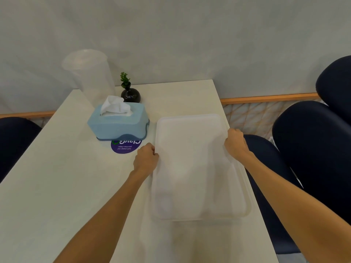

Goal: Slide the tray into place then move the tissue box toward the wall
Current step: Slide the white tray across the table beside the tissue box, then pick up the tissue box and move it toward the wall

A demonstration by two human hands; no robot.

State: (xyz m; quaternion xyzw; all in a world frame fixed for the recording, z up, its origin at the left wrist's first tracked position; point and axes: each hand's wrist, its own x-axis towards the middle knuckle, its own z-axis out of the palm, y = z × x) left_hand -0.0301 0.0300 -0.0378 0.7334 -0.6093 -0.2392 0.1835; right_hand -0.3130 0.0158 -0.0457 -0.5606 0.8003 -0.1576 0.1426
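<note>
A white rectangular tray [195,164] lies on the right half of the white table [66,177], its right edge close to the table's edge. My left hand [146,160] grips the tray's left rim and my right hand [236,143] grips its right rim. A light blue tissue box [117,124] with a white tissue sticking out stands left of the tray's far corner, apart from it and some way short of the pale wall [171,44].
A small black vase with a green sprig [130,93] stands behind the tissue box. A clear plastic container [91,73] stands at the table's back left. A purple round sticker [126,147] peeks out under the box. Dark blue chairs [311,149] flank the table.
</note>
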